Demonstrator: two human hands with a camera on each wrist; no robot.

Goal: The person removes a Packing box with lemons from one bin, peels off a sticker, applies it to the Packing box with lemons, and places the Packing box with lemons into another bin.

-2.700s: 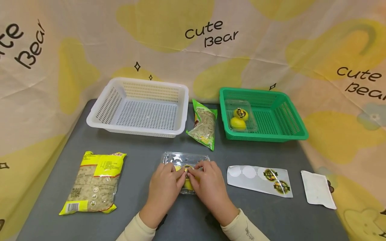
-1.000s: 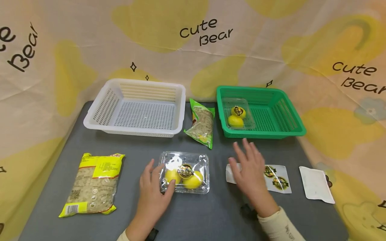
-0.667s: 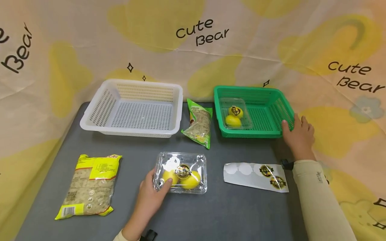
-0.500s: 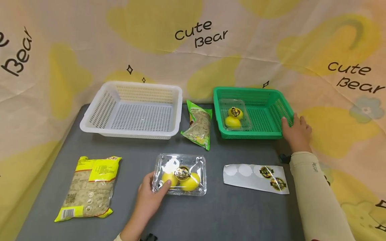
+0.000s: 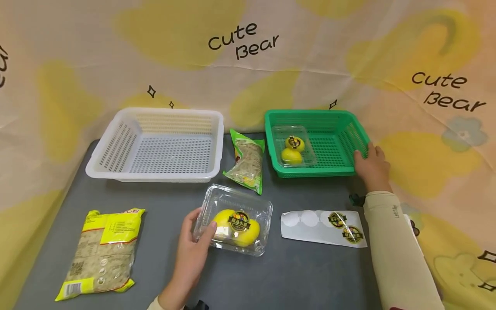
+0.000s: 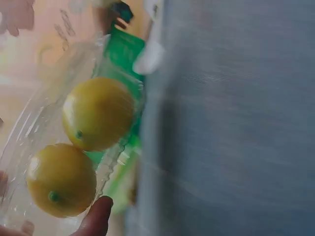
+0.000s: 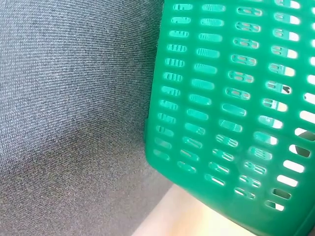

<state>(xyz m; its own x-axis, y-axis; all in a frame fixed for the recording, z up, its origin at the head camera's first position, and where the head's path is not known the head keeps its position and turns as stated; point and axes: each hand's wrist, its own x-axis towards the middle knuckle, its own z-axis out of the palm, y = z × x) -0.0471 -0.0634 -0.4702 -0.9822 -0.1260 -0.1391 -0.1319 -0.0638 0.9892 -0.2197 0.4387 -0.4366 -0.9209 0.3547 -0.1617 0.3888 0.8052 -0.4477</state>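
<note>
My left hand grips the left side of a clear plastic clamshell box, thumb over the front. The box is lifted and tilted. Inside lie two lemons, and a round black-and-gold label is on the lid. In the left wrist view the lemons show through the plastic beside the thumb. At the right, my right hand holds the near right corner of a green basket, thumb at the rim and fingers outside. The right wrist view shows the basket's slotted wall.
A second clear box with two lemons sits in the green basket's left part. A white basket stands at back left. Between the baskets lies a green-edged bag. A yellow bag is front left, a label sheet front right.
Both hands leave the box's middle; the left takes its side, then lifts and tilts it. The right hand moves over the label sheet to the green basket's corner. The view shifts right.
</note>
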